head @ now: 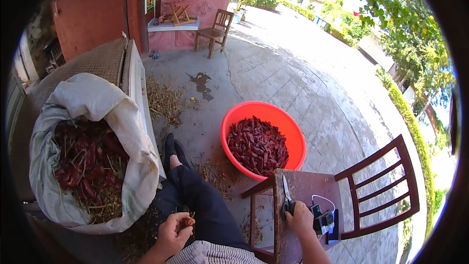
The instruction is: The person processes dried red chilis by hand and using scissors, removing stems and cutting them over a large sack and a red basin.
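Observation:
Over my lap, my left hand (175, 231) pinches a dried red chili pepper (189, 221) between thumb and fingers. My right hand (301, 218) is at the scissors (287, 194), its fingers on the dark handles; the blades lie on the seat of a wooden chair (311, 179) and point away from me. To my left, a white woven sack (137, 143) with a rolled rim holds whole dried chilies (89, 154) with stems and debris. Ahead of me on the ground, a red plastic basin (295, 135) contains many dark red chili pieces (258, 145).
Beside my right hand, an electronic device with a white cable (324, 220) rests on the chair seat. Stem scraps (163, 99) litter the concrete floor (256, 77). Farther off stand another wooden chair (213, 33) and a folding stool (180, 11) on a tiled ledge (172, 26).

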A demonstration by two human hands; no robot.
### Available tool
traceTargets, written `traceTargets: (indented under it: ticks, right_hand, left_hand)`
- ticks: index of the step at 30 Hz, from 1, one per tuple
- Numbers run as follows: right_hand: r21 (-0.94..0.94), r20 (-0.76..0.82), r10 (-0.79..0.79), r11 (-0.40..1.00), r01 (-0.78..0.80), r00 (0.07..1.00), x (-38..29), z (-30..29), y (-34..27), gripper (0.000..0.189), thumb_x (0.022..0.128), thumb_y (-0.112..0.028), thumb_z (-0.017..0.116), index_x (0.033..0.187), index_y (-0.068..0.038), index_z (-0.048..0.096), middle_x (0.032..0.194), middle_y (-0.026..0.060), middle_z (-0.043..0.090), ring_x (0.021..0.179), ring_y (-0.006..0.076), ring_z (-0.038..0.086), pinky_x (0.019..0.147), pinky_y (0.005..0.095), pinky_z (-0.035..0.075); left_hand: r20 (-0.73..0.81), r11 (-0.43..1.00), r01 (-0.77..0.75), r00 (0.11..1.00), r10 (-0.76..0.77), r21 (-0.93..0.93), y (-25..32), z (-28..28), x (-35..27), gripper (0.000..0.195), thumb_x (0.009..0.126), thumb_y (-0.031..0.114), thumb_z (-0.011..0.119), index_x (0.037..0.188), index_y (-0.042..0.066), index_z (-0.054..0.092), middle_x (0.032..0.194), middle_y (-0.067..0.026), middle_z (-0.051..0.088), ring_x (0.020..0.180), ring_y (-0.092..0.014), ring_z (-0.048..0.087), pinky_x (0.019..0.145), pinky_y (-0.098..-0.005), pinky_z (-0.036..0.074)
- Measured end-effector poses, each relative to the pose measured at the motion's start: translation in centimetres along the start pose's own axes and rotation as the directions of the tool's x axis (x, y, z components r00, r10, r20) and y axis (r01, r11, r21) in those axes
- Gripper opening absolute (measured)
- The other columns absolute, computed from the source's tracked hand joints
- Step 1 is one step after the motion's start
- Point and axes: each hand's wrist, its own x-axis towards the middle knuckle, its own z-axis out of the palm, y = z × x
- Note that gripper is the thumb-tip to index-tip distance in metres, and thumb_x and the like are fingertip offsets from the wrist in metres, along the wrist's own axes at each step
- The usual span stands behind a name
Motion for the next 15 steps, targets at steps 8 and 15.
traceTargets:
  ticks: [8, 15]
  right_hand:
    - [-0.095, 0.098, 0.023, 0.995, -0.014, 0.995, 1.1, -0.5, 0.0, 0.034, 0.085, -0.031, 0.073, 0.098, -0.002, 0.062, 0.100, 0.0215, 0.069, 0.096, 0.0420, 0.070, 0.085, 0.0529, 0.055]
    - [-0.009, 0.151, 0.031, 1.000, -0.030, 0.988, 0.7, -1.9, 0.5, 0.029, 0.082, -0.025, 0.067, 0.090, 0.002, 0.064, 0.096, 0.0273, 0.070, 0.095, 0.0451, 0.069, 0.088, 0.0531, 0.054]
  left_hand:
    - [0.071, 0.987, -0.093, 0.994, 0.085, 0.132, -2.6, -1.1, 0.3, 0.033, 0.090, -0.008, 0.069, 0.122, -0.008, 0.063, 0.108, -0.0129, 0.074, 0.092, -0.012, 0.071, 0.083, -0.0289, 0.059]
    - [0.121, 0.988, -0.093, 0.990, 0.078, 0.121, -1.8, -1.1, 0.6, 0.034, 0.092, -0.004, 0.067, 0.125, -0.008, 0.064, 0.113, -0.0139, 0.070, 0.096, -0.015, 0.070, 0.084, -0.0313, 0.060]
